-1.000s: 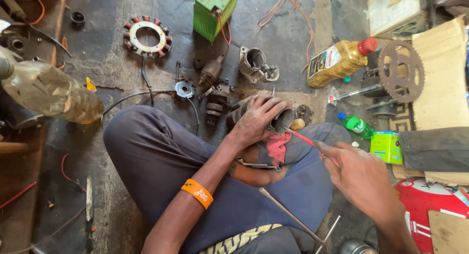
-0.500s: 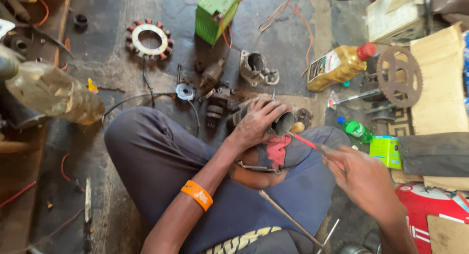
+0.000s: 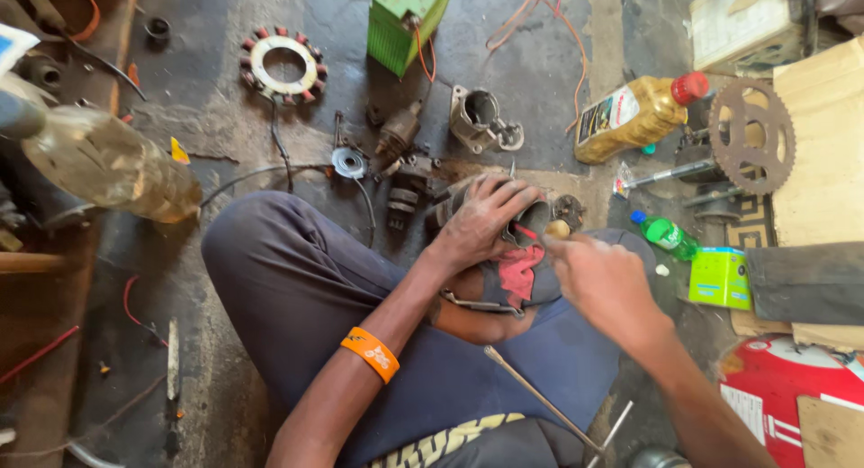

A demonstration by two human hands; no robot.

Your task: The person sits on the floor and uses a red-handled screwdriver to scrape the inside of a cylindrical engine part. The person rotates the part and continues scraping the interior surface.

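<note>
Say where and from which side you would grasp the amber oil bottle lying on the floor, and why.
Grip the oil bottle across its flat amber body, coming down from above. It lies on its side, broad face up, red cap pointing towards the sprocket, so that end is crowded while the body is bare and wide enough for a hand.

Stained concrete floor (image 3: 558, 81): stator ring (image 3: 283, 65) at 11 o'clock, green box (image 3: 407, 18) at 12, oil bottle (image 3: 637, 117) and sprocket (image 3: 751, 135) at 2.
</note>
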